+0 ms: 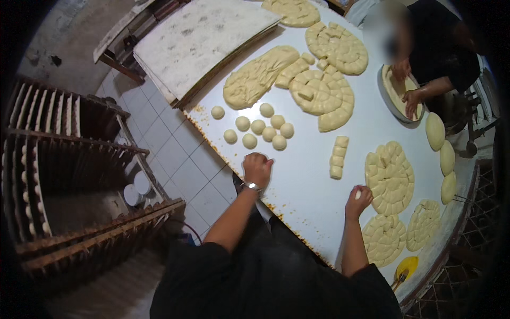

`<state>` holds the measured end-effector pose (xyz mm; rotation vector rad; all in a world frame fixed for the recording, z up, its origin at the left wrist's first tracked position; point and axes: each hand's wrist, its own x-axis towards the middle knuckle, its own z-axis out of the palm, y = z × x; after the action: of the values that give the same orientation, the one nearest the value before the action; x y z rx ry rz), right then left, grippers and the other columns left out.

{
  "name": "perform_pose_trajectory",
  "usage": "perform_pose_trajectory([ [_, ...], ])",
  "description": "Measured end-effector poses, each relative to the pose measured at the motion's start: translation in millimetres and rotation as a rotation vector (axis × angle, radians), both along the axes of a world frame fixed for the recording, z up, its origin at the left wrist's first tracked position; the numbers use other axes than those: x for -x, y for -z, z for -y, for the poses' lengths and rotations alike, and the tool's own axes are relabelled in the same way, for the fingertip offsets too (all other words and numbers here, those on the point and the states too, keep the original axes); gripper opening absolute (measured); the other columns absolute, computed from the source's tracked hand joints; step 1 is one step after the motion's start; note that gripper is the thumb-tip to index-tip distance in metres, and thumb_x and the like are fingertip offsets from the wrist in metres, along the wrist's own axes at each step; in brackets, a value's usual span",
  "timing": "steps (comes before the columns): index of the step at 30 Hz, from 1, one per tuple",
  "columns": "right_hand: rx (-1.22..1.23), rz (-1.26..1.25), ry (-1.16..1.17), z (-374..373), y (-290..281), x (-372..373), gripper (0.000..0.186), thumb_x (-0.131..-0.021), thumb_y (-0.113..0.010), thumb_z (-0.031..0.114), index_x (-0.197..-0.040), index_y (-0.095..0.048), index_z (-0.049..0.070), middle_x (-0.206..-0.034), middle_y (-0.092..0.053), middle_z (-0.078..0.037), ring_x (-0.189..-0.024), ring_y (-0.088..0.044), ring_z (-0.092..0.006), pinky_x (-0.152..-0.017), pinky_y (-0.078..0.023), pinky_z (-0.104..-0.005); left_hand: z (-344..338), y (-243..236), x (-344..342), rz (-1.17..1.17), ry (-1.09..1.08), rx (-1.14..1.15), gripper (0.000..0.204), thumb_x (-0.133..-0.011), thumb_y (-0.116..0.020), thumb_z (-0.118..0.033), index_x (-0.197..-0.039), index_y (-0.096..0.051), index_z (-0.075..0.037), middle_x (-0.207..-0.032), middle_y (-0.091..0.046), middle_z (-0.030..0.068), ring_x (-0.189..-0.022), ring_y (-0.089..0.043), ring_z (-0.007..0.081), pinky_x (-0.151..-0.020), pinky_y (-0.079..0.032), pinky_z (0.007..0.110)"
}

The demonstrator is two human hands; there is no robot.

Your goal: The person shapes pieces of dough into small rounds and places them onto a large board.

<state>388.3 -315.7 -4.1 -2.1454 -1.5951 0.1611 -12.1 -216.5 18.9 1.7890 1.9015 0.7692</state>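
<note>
My left hand (257, 167) is cupped palm-down on the white table (305, 181), fingers curled over something I cannot see. Just beyond it lie several small round dough balls (258, 126). My right hand (358, 201) is closed on a small piece of dough, beside a round scored dough disc (389, 175). A short row of cut dough pieces (338, 156) lies between my hands.
More scored dough discs (324, 95) and a long dough slab (257, 75) cover the table's far side. Another person presses dough in a round pan (396, 98). Smooth oval dough lumps (441, 143) line the right edge. Wooden boards (196, 37) sit at the far left; a rack (69, 175) stands left.
</note>
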Motion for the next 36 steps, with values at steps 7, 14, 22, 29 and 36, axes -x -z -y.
perform_pose_trajectory([
  [7,0.259,-0.151,0.034,45.8,-54.1,21.0,0.037,-0.079,-0.063,-0.005,-0.116,-0.062,-0.002,-0.121,-0.059,-0.019,-0.118,-0.057,-0.0395,-0.107,-0.046,-0.0475,2.3,20.2,45.5,-0.015,0.438,-0.052,0.023,-0.089,-0.081,-0.03,-0.092,-0.071,-0.01,-0.104,-0.067,0.0121,-0.105,-0.062,0.0364,-0.092,-0.047,0.052],
  [14,-0.403,-0.476,-0.213,-104.1,-173.9,278.5,0.041,-0.082,-0.078,0.001,-0.12,-0.063,0.0,-0.119,-0.061,-0.016,-0.112,-0.062,-0.0335,-0.098,-0.052,-0.0415,-26.2,-15.6,104.9,0.035,1.022,0.062,0.017,-0.086,-0.079,-0.018,-0.099,-0.073,-0.01,-0.115,-0.066,0.012,-0.113,-0.061,0.0347,-0.096,-0.052,0.046],
  [22,0.066,-0.413,0.116,-8.7,-52.3,295.6,0.051,-0.087,-0.088,0.016,-0.129,-0.064,0.001,-0.129,-0.065,-0.02,-0.122,-0.062,-0.0387,-0.104,-0.051,-0.0498,-106.6,-88.9,205.8,0.24,0.471,-0.043,0.015,-0.086,-0.082,-0.001,-0.1,-0.08,-0.007,-0.118,-0.073,0.0137,-0.109,-0.071,0.0286,-0.091,-0.058,0.041],
  [29,-0.18,-0.098,0.545,-47.9,-31.3,167.5,0.083,-0.085,-0.091,0.026,-0.15,-0.048,-0.002,-0.141,-0.061,-0.02,-0.126,-0.057,-0.0424,-0.111,-0.045,-0.0528,-118.3,-59.0,182.2,-0.064,0.391,-0.075,0.042,-0.095,-0.077,-0.014,-0.133,-0.069,0.001,-0.129,-0.066,0.0278,-0.125,-0.06,0.0466,-0.11,-0.049,0.053],
  [36,-0.006,-0.37,0.4,-43.7,-23.5,150.0,0.068,-0.089,-0.083,0.029,-0.147,-0.056,0.004,-0.119,-0.071,-0.021,-0.116,-0.063,-0.0428,-0.101,-0.049,-0.0546,-32.0,-92.7,-27.3,0.27,0.579,0.273,0.049,-0.092,-0.082,-0.022,-0.132,-0.065,0.001,-0.127,-0.067,0.0215,-0.12,-0.065,0.0356,-0.105,-0.052,0.045],
])
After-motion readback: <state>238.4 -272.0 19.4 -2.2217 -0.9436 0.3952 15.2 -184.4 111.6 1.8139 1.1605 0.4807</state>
